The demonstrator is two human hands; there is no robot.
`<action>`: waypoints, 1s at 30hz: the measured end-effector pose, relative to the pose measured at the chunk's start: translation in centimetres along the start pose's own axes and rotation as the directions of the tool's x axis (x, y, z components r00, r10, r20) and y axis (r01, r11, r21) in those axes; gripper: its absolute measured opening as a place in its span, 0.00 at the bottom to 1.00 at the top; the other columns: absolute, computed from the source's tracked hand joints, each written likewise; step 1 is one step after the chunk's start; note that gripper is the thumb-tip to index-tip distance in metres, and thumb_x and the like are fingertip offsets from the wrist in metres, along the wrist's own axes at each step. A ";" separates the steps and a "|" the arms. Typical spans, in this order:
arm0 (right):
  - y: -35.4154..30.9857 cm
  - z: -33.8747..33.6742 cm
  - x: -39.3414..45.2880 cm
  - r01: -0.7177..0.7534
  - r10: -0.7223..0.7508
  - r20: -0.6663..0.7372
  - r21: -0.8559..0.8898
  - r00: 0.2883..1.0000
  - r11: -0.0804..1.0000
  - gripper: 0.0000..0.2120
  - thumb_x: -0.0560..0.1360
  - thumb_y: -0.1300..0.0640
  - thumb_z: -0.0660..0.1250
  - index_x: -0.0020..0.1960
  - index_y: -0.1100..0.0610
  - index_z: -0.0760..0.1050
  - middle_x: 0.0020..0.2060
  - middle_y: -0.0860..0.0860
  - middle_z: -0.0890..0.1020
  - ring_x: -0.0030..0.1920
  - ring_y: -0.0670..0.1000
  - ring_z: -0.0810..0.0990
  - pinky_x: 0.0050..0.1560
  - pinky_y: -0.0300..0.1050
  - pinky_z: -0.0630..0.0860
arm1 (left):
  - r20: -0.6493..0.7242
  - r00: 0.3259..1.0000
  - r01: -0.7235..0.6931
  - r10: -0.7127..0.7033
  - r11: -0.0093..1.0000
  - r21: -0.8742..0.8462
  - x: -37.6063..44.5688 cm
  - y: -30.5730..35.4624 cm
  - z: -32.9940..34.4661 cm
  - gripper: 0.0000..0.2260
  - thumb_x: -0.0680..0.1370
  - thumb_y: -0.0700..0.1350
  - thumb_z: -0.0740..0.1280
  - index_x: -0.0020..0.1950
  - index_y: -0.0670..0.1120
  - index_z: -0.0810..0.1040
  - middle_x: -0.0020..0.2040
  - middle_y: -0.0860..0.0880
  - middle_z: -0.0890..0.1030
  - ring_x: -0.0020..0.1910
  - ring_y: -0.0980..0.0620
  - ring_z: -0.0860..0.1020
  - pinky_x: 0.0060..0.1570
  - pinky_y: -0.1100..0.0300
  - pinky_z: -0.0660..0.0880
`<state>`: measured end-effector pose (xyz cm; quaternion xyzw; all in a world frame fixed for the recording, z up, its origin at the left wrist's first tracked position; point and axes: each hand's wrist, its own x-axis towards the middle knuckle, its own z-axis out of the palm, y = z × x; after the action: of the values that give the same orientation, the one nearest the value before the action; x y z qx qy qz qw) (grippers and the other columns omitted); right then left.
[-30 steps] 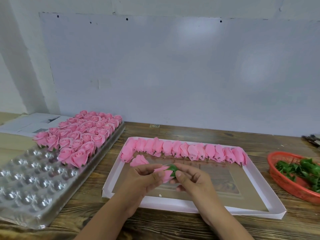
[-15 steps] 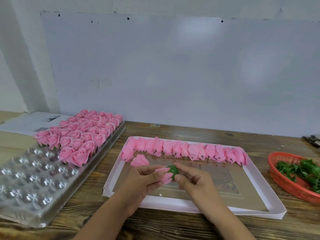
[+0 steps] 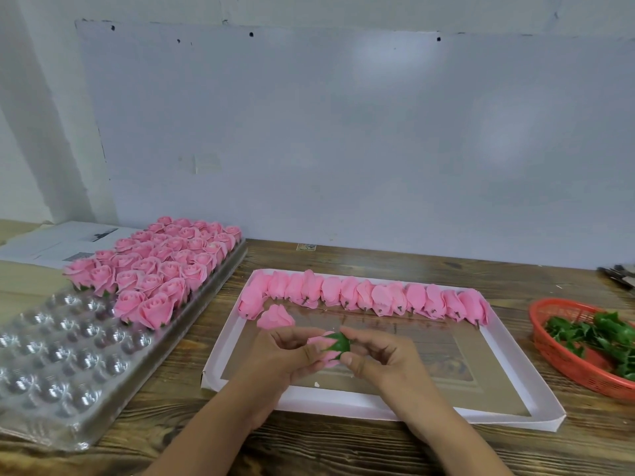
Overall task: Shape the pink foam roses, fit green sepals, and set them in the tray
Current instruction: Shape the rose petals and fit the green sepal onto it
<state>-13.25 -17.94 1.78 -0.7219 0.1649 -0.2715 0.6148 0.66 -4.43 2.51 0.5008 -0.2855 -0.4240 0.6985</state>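
Observation:
Over the white flat box [image 3: 508, 415] both hands hold one pink foam rose [image 3: 324, 341]. My left hand [image 3: 285, 359] grips its petals. A green sepal [image 3: 339, 342] sits on the rose's base, and my right hand [image 3: 378, 355] pinches it with thumb and fingertips. A row of several unshaped pink roses [image 3: 364, 295] lies along the box's far edge, one loose rose [image 3: 275, 316] in front of it. The clear plastic cell tray [image 3: 51, 365] at left holds several finished roses [image 3: 161, 266] in its far half.
A red plastic basket [image 3: 563, 359] with green sepals [image 3: 598, 334] stands at the right edge of the wooden table [image 3: 343, 448]. Papers [image 3: 58, 242] lie behind the tray at far left. A white wall board rises right behind the table.
The hands have stayed over the box. The rose has turned between the fingers, so more of the green sepal shows now.

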 end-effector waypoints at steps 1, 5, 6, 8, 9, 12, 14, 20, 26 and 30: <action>0.0 -0.1 0.0 0.002 -0.002 0.011 -0.004 1.000 1.000 0.16 0.71 0.68 0.74 0.56 0.54 0.83 0.48 0.51 0.87 0.53 0.51 0.84 0.58 0.44 0.78 | -0.007 1.000 0.008 -0.008 1.000 0.006 0.0 0.0 0.0 0.16 0.66 0.45 0.79 0.51 0.41 0.87 0.52 0.38 0.85 0.51 0.45 0.85 0.46 0.63 0.81; -0.2 -0.2 0.0 0.032 -0.030 0.028 -0.067 0.999 0.997 0.15 0.70 0.66 0.76 0.55 0.54 0.84 0.46 0.49 0.87 0.50 0.50 0.84 0.57 0.42 0.78 | -0.036 0.999 0.034 -0.034 0.999 0.013 0.0 0.0 0.1 0.15 0.66 0.44 0.78 0.50 0.41 0.87 0.51 0.37 0.86 0.50 0.45 0.86 0.44 0.62 0.81; -0.2 -0.2 0.0 0.043 -0.040 0.034 -0.083 0.999 0.996 0.14 0.70 0.65 0.76 0.54 0.53 0.85 0.45 0.49 0.87 0.49 0.50 0.84 0.56 0.41 0.78 | -0.042 0.999 0.035 -0.034 0.999 0.018 -0.1 -0.1 0.2 0.14 0.67 0.43 0.78 0.50 0.40 0.87 0.51 0.37 0.85 0.50 0.45 0.86 0.44 0.62 0.81; -0.3 -0.2 -0.1 0.056 -0.052 0.047 -0.099 0.998 0.993 0.14 0.70 0.63 0.77 0.51 0.48 0.86 0.44 0.48 0.87 0.48 0.48 0.84 0.53 0.39 0.78 | -0.051 0.998 0.031 -0.030 0.999 0.024 -0.1 -0.2 0.2 0.11 0.69 0.40 0.76 0.50 0.40 0.87 0.50 0.36 0.85 0.49 0.44 0.86 0.44 0.62 0.82; -0.3 -0.2 -0.1 0.053 -0.048 0.049 -0.101 0.998 0.993 0.16 0.69 0.63 0.77 0.50 0.44 0.86 0.44 0.48 0.87 0.48 0.47 0.84 0.52 0.38 0.78 | -0.051 0.998 0.030 -0.028 0.999 0.028 -0.2 -0.2 0.2 0.11 0.69 0.40 0.76 0.50 0.39 0.87 0.50 0.36 0.85 0.48 0.44 0.86 0.44 0.62 0.82; -0.4 -0.2 0.0 0.047 -0.039 0.066 -0.133 0.997 0.990 0.16 0.68 0.57 0.77 0.49 0.38 0.85 0.45 0.46 0.87 0.48 0.45 0.85 0.52 0.38 0.78 | -0.046 0.998 0.035 -0.033 0.999 0.040 -0.2 -0.2 0.2 0.11 0.68 0.39 0.76 0.49 0.39 0.87 0.50 0.35 0.85 0.48 0.42 0.86 0.45 0.60 0.82; -0.3 -0.2 0.0 0.045 -0.033 0.078 -0.155 0.996 0.987 0.15 0.66 0.52 0.76 0.49 0.37 0.84 0.44 0.45 0.87 0.48 0.46 0.85 0.52 0.40 0.78 | -0.047 0.998 0.032 -0.029 0.997 0.065 -0.2 -0.3 0.2 0.11 0.69 0.40 0.76 0.49 0.39 0.87 0.50 0.35 0.85 0.49 0.41 0.85 0.46 0.59 0.82; 0.3 -0.4 0.1 0.024 -0.009 0.079 -0.200 0.997 0.980 0.16 0.67 0.56 0.77 0.51 0.39 0.84 0.44 0.45 0.87 0.48 0.51 0.85 0.54 0.46 0.79 | -0.065 0.997 0.039 -0.031 0.993 0.115 -0.2 -0.4 0.3 0.10 0.68 0.42 0.77 0.48 0.42 0.88 0.49 0.37 0.86 0.49 0.42 0.86 0.47 0.57 0.83; -0.1 -0.1 -0.1 0.041 -0.013 0.100 -0.280 0.995 0.959 0.17 0.71 0.61 0.76 0.53 0.43 0.81 0.46 0.45 0.86 0.47 0.49 0.83 0.50 0.42 0.79 | -0.069 0.998 0.007 0.005 0.985 0.175 -0.3 -0.3 0.6 0.13 0.67 0.47 0.79 0.50 0.47 0.87 0.49 0.41 0.86 0.49 0.46 0.85 0.45 0.60 0.81; -0.7 0.0 0.0 -0.042 0.041 0.063 0.009 0.997 0.999 0.13 0.76 0.68 0.69 0.58 0.57 0.76 0.46 0.51 0.87 0.45 0.48 0.84 0.43 0.38 0.77 | -0.003 0.997 -0.079 0.080 0.985 0.153 -0.3 0.1 0.5 0.18 0.70 0.44 0.80 0.59 0.50 0.84 0.57 0.45 0.85 0.58 0.47 0.83 0.53 0.58 0.80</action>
<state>-13.33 -17.77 2.44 -0.7235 0.1590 -0.2366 0.6288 0.15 -4.39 2.79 0.5431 -0.3336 -0.3704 0.6757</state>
